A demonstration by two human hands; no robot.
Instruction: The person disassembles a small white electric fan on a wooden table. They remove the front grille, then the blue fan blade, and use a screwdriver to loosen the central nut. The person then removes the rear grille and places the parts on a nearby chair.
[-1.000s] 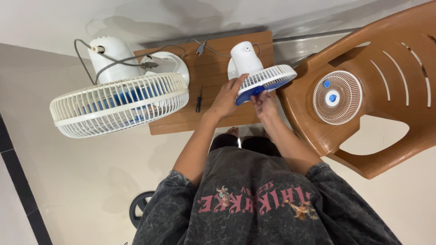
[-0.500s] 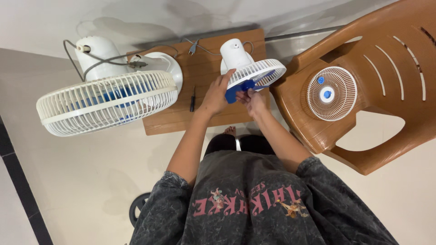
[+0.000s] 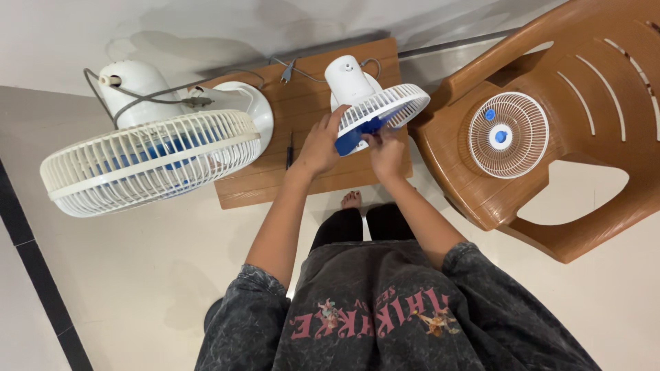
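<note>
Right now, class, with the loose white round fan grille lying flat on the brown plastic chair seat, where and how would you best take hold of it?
Grip the white round fan grille by its outer rim, probably at the edge nearest the person. It lies flat on the brown plastic chair, so the thin wire ribs and the blue centre cap offer little purchase, while the rim is the stiffest part. Pinch it from above with fingertips, tilting it up.

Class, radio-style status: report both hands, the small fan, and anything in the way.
Left hand grips small fan at its grille rim. Right hand on blue blade. Screwdriver lies on the wooden table beside the left hand, apart.
</note>
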